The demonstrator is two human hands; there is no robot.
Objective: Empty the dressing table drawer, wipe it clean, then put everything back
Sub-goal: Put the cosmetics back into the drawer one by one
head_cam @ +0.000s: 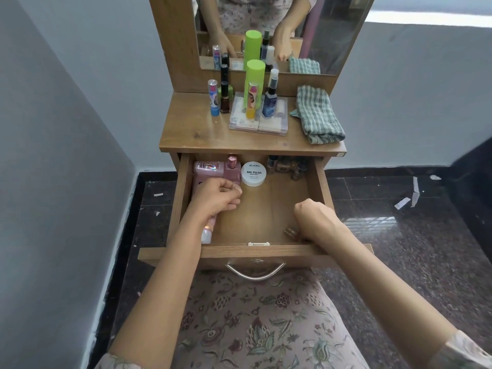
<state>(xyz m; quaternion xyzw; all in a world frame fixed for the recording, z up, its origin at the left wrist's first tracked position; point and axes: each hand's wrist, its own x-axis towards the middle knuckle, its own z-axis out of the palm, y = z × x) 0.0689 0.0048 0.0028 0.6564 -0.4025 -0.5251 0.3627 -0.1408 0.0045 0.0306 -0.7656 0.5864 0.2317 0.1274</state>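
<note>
Both hands reach into the open wooden drawer (pixel 269 209). Left hand (pixel 217 197), fingers curled, grips a pink bottle (pixel 206 235) lying along the drawer's left wall. Right hand (pixel 315 218) is closed in a loose fist at the front right corner, over some small items too hidden to identify. Just beyond the left hand lie a glossy pink perfume bottle (pixel 231 170) and a round white tub (pixel 253 173) printed "zudio NAIL POLISH". Small dark bottles (pixel 286 166) crowd the back right corner, beyond the right hand. Farther back, on the tabletop (pixel 191 131), stand a clear plastic box (pixel 258 121), a lime-green capped can (pixel 254 87) and a folded green checked cloth (pixel 318 114).
</note>
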